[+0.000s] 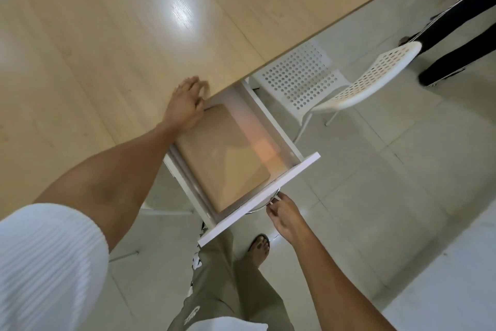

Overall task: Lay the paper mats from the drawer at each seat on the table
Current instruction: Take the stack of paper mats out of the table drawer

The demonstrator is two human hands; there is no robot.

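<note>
The white drawer stands pulled out from under the tabletop, toward five o'clock. A stack of tan paper mats lies flat inside it, filling most of the tray. The left hand reaches over the tabletop's edge at the drawer's eleven o'clock end, its fingers curled at the mats' far corner; whether they hold a mat I cannot tell. The right hand pinches the metal handle under the drawer front. A white perforated chair sits at two o'clock.
</note>
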